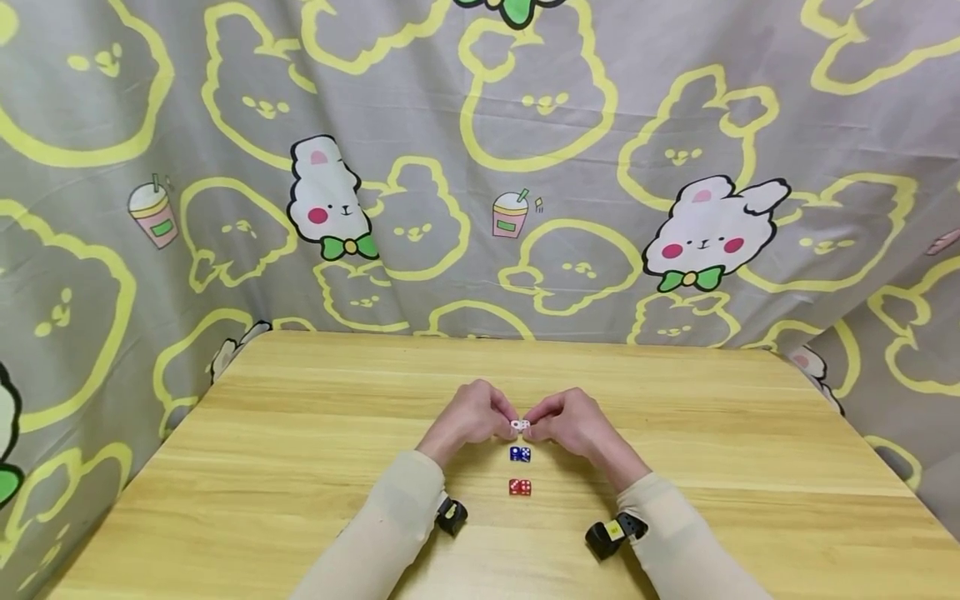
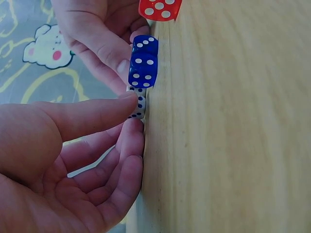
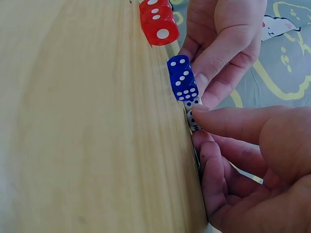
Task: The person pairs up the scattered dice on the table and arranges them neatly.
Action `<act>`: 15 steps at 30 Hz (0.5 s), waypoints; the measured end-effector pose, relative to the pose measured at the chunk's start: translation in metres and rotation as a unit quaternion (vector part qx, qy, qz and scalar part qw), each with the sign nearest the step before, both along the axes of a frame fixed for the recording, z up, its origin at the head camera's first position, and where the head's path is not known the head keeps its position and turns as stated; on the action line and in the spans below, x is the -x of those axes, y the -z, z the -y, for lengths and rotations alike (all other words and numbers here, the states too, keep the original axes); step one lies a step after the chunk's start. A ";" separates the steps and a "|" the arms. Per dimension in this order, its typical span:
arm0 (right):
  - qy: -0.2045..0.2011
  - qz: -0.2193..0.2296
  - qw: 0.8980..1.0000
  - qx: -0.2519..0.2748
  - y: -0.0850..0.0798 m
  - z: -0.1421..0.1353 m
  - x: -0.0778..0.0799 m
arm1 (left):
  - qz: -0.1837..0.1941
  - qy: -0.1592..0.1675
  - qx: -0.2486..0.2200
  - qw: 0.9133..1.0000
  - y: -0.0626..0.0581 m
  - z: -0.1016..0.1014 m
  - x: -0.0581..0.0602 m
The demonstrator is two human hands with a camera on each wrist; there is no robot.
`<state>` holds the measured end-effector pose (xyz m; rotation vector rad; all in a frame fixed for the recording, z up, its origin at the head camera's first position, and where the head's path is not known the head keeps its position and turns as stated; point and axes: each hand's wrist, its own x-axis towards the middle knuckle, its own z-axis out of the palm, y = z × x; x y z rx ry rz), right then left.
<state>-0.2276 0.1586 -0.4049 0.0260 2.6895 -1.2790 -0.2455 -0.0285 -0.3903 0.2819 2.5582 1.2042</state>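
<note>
Two white dice (image 1: 520, 425) stand side by side on the wooden table, between my hands. My left hand (image 1: 472, 414) pinches the left one between thumb and forefinger, partly hiding that white die (image 2: 141, 104) in its wrist view. From the other side, my right hand (image 1: 573, 419) pinches the right white die (image 3: 193, 119) the same way. Nearer to me sits a pair of blue dice (image 1: 520, 454), touching each other. A pair of red dice (image 1: 520, 487) lies closer still, lined up with the blue and white pairs.
The light wooden tabletop (image 1: 315, 467) stretches out around the dice. Behind it and at both sides hangs a grey curtain (image 1: 420, 100) with rabbit drawings. A black wrist camera (image 1: 452, 517) sits on the left sleeve and another black camera (image 1: 606, 537) on the right.
</note>
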 end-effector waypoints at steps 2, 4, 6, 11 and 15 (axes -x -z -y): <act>0.001 0.003 1.000 0.002 0.000 -0.001 0.000 | 0.001 0.001 -0.003 1.000 0.000 0.000 -0.001; 0.000 0.006 1.000 0.002 0.000 -0.001 -0.001 | 0.001 0.000 -0.003 1.000 0.000 0.000 -0.001; -0.002 0.004 1.000 0.004 0.000 -0.002 -0.001 | 0.002 0.000 -0.003 1.000 0.000 -0.001 -0.001; -0.007 0.002 1.000 0.007 -0.002 -0.004 -0.002 | 0.005 0.004 0.000 1.000 -0.001 -0.001 0.000; -0.009 0.016 1.000 0.023 -0.001 -0.007 -0.002 | -0.002 0.001 0.018 1.000 -0.004 0.002 0.001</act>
